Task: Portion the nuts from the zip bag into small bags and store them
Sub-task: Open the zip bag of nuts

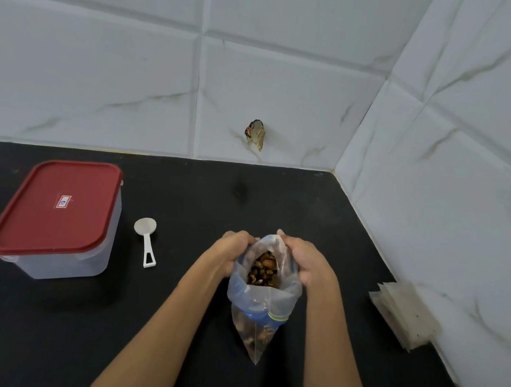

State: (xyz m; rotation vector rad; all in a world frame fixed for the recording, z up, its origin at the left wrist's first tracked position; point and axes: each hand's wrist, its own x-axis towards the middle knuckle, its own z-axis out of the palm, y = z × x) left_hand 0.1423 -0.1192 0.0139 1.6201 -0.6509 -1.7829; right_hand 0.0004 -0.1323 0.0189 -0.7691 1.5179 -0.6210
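A clear zip bag (261, 301) with a blue zip strip stands on the black counter, its mouth pulled wide. Brown nuts (263, 269) show inside it. My left hand (230, 251) grips the left side of the bag's rim and my right hand (307, 261) grips the right side. A stack of small clear bags (404, 313) lies flat to the right, against the side wall. A white plastic scoop (145, 239) lies on the counter left of my hands.
A clear storage box with a shut red lid (57, 209) stands at the left. The black counter (214, 201) ends at white tiled walls behind and on the right. A small scrap (255, 133) sticks to the back wall.
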